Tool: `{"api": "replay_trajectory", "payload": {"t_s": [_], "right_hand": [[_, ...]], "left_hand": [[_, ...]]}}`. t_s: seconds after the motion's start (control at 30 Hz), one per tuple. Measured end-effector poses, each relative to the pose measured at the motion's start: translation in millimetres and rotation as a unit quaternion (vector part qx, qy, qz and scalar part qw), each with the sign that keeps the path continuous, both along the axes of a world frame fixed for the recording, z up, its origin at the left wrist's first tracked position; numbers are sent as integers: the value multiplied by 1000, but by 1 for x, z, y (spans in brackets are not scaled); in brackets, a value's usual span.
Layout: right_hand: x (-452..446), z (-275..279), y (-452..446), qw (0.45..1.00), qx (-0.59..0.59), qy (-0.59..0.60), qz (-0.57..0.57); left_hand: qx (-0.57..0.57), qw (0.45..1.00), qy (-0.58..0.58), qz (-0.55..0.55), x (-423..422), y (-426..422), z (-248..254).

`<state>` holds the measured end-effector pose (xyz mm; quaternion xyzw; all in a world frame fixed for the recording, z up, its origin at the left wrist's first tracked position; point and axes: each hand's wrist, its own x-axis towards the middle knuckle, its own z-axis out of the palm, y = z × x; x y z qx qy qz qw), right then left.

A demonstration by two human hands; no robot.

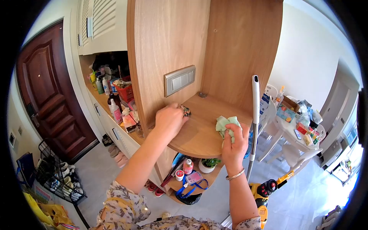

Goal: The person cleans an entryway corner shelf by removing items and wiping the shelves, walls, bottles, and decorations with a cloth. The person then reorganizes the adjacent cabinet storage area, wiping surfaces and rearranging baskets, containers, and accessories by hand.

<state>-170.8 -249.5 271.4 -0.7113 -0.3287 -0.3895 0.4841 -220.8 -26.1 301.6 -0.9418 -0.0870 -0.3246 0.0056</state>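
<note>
From where I stand, the left hand (pixel 170 119) is over the left part of the rounded wooden shelf (pixel 197 134), just below the switch panel (pixel 180 81). Its fingers are curled closed round a small patterned item (pixel 186 111), w/ only the dark, multicoloured end poking out. The right hand (pixel 235 143) is at the shelf's right edge, thumb and fingers closed on a bunched pale green cloth (pixel 226 125), no real gap between them.

For doing it well, I'd say: fold the cloth into a flatter pad, so no loose corner drags, & press evenly w/ the fingers spread. Best to hold the small item clear of the wood while the cloth passes under, esp. toward the far corner, where a little metal piece (pixel 202 94) could snag it. Go easy at the right rim too; the upright pole (pixel 255 115) is close by (one careless elbow & it might well topple).

Hard to make out: what the patterned item actually is, since the hand covers most of it, and whether it touches the shelf. Can't tell if the cloth's underside meets the wood either. The top of the cabinet is cut off, and the shelf hides part of the potted plant (pixel 209 165) below.
</note>
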Motion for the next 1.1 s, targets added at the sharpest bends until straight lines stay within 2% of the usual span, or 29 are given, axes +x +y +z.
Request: {"api": "replay_trajectory", "payload": {"t_s": [0.03, 0.27, 0.33, 0.37, 0.4, 0.43, 0.5, 0.57, 0.63, 0.7, 0.73, 0.8, 0.9, 0.93, 1.03, 1.1], "right_hand": [[1, 0, 0, 1000, 0, 0, -1], [4, -2, 0, 1000, -11, -8, -3], [4, -1, 0, 1000, -13, -13, 2], [4, -1, 0, 1000, -15, -13, -2], [2, -1, 1, 1000, -4, -7, 12], [-1, 0, 1, 1000, -10, -4, 5], [-3, 2, 2, 1000, -17, -1, -1], [-2, 2, 4, 1000, -13, -12, -17], [2, -1, 6, 1000, -5, -11, -15], [1, -2, 9, 1000, 3, -5, -16], [1, -3, 9, 1000, 4, -2, -18], [3, -7, 8, 999, -11, 8, -45], [1, -7, 10, 999, -10, 19, -49], [1, -8, 11, 998, -8, 22, -51], [2, -8, 12, 998, -11, 29, -55], [1, -9, 12, 997, -16, 33, -63]], "left_hand": [[34, 999, 13, 3, 9, 1, 1], [37, 994, 97, 40, 42, 1, 18], [77, 997, -3, -4, 14, -11, 27], [77, 997, -3, 5, -5, -15, 30], [9, 991, -108, -75, -28, -19, 31], [-57, 963, -212, -155, -46, -18, 25], [-57, 918, -355, -166, -76, 12, -1], [-155, 877, -448, -84, -97, 56, -33], [-285, 840, -460, 35, -109, 120, -52], [-307, 831, -446, 123, -106, 200, -84], [-307, 833, -443, 122, -105, 234, -100], [-291, 870, -328, 226, -100, 290, -127], [-247, 881, -296, 273, -86, 333, -149], [-249, 881, -296, 272, -82, 342, -148], [-394, 813, -387, 186, -64, 381, -140], [-409, 815, -384, 146, -55, 400, -133]]}}
